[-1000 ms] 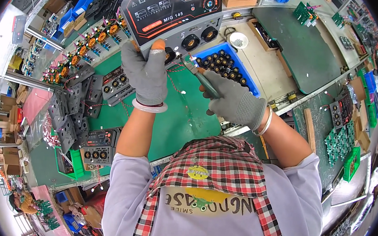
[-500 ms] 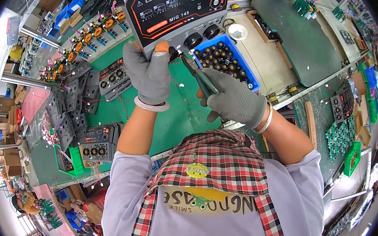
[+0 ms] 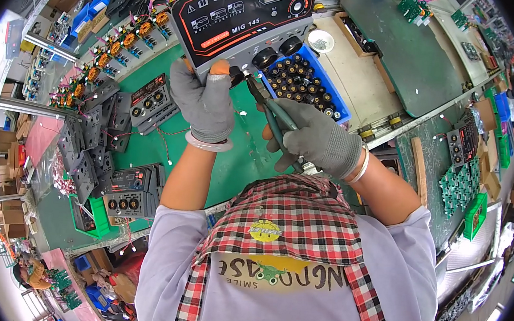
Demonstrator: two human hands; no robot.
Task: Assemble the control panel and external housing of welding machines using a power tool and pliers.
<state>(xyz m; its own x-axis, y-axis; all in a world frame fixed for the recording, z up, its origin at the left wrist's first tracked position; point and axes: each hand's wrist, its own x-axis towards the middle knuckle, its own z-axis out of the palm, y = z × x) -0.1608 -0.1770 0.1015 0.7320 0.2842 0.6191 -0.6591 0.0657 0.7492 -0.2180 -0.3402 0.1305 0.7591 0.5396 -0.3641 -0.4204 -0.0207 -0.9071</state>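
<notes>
We see the left hand, in a grey work glove with an orange-tipped finger, pressed flat against the lower edge of a grey machine front panel. Its fingers are extended and closed together; it grips nothing that we can make out, and only steadies the panel.

The right hand, also gloved, is closed around the handles of a pair of pliers. The pliers point up and to the left, with the nose at the panel's lower edge, just right of the left hand. We cannot tell from this view whether the nose clamps a part, since the tip is small and partly masked by the panel's black knobs.

The panel lies tilted on the green bench mat, with its red-outlined black face toward the camera. Directly right of it stands a blue tray filled with dark round knobs, touching or nearly touching the panel's corner.

Left of the hands, smaller grey panel assemblies with red wires lie on the mat. A further stack sits lower left, beside a green bin.
</notes>
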